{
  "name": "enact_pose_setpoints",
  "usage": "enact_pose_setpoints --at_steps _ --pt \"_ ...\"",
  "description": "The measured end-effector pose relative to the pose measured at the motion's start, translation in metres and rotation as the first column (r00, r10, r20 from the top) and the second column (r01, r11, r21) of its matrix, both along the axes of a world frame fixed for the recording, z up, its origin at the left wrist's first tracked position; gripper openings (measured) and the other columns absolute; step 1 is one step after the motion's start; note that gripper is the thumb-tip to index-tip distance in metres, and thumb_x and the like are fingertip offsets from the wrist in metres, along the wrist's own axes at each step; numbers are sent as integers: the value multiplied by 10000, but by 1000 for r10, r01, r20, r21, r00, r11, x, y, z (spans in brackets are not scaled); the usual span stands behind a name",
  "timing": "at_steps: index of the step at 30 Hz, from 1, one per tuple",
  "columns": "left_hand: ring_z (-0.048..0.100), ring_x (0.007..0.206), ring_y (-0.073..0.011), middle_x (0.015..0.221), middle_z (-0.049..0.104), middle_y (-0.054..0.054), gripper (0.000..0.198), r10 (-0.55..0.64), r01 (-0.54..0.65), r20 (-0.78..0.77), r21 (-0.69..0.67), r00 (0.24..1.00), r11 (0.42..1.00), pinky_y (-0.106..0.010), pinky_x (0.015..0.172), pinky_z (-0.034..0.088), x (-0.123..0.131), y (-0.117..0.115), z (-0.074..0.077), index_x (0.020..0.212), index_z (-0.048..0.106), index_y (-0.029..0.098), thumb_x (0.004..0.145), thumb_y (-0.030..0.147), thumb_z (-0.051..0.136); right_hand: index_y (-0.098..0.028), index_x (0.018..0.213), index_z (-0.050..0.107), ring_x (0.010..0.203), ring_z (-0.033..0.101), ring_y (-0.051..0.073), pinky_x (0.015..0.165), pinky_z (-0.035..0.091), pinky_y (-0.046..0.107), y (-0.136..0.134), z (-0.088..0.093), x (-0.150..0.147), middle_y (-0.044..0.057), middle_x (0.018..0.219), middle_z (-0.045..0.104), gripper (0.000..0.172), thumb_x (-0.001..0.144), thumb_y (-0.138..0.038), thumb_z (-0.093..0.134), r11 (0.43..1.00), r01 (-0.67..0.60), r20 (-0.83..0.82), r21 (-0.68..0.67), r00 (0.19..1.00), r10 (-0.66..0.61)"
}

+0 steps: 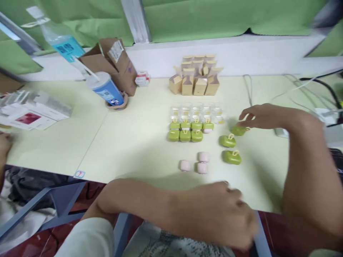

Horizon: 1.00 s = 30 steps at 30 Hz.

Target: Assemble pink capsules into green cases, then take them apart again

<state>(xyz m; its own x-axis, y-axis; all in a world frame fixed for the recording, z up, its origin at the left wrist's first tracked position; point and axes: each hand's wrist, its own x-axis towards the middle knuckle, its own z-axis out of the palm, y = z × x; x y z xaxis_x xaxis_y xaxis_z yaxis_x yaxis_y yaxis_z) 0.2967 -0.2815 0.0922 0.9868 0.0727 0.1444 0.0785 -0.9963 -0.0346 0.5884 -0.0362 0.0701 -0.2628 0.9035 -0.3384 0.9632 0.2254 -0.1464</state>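
My right hand (258, 116) reaches in from the right, fingers bent down over a small green rounded case (239, 131) with a cream loop. Its fingertips touch the case. Two more green cases, the middle one (227, 141) and the nearest one (232, 157), lie in front of it. My left hand (219, 214) is curled near the table's front edge and blurred by motion; whatever its fingers hold is hidden. Left of the loose cases are several green cases (185, 135) in two rows, one with a pink lower part. Three pale pink rounded pieces (203, 167) lie nearer me.
Clear plastic cups (196, 110) stand behind the green rows, and open small cardboard boxes (200, 86) behind them. At left are a blue-labelled canister (107, 89), a brown carton (118, 67), a bottle (63, 43) and white boxes (34, 110). Cables (302, 84) run at right. Another person's hand (4, 142) shows far left.
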Motion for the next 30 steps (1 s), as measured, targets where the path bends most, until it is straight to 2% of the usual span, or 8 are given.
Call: enact_pose_setpoints --at_steps 3,6,8,12,16,20,24,30 --pt "739 990 -259 1063 765 -121 141 342 -341 -78 22 936 940 -369 755 613 -24 55 -17 1104 732 151 1049 148 602 -212 1073 768 681 738 244 625 564 388 0 -9 -5 121 919 821 406 795 -488 875 972 115 57 -206 993 -105" --pt "747 999 -288 1245 714 -149 309 619 -636 -217 -12 755 771 -370 709 610 -54 66 -44 1236 654 148 1001 309 774 -214 1086 755 698 751 261 636 579 392 3 -11 -7 90 869 813 450 725 -428 918 951 147 72 -273 989 -132" --pt "740 1110 -310 1315 691 -147 407 671 -707 -248 -92 699 701 -373 742 625 -73 62 -60 1307 632 177 991 377 792 -229 1051 776 712 756 277 652 585 406 3 -5 -2 78 823 802 413 735 -460 906 960 111 43 -255 994 -103" --pt "749 1105 -275 1215 740 -104 173 674 -688 -151 -241 723 685 -400 891 642 -96 59 -74 1193 682 200 1044 284 708 -249 1221 779 787 758 276 736 610 435 -14 26 9 74 904 804 518 827 -579 843 1000 18 -255 -24 967 -23" --pt "762 1077 -232 1190 766 -89 172 665 -575 159 -386 729 722 -357 899 633 -90 79 -43 1233 686 223 1079 296 663 -271 1349 723 957 749 260 826 644 432 -42 59 -8 90 1195 787 584 855 -549 859 987 -107 -781 117 604 158" --pt "748 1140 -227 1211 762 -91 299 560 -380 565 -414 606 827 -361 995 624 -59 114 19 1251 739 244 985 360 813 -273 1311 738 1088 734 247 895 660 410 -60 67 -41 91 1377 719 555 815 -414 945 973 -169 -952 157 236 195" --pt "737 1126 -229 1242 746 -96 256 485 -275 640 -405 596 872 -379 961 657 -31 141 57 1270 778 266 1026 340 754 -294 1334 748 1134 741 247 989 649 422 -67 65 -57 80 1368 729 542 841 -396 948 965 -133 -954 224 175 246" --pt "757 1098 -219 1202 773 -84 285 482 -120 725 -492 492 862 -356 932 700 -22 156 47 1271 773 246 988 267 796 -309 1420 724 1094 749 226 984 650 404 -68 64 -56 71 1352 743 603 863 -394 938 946 -91 -934 311 156 322"
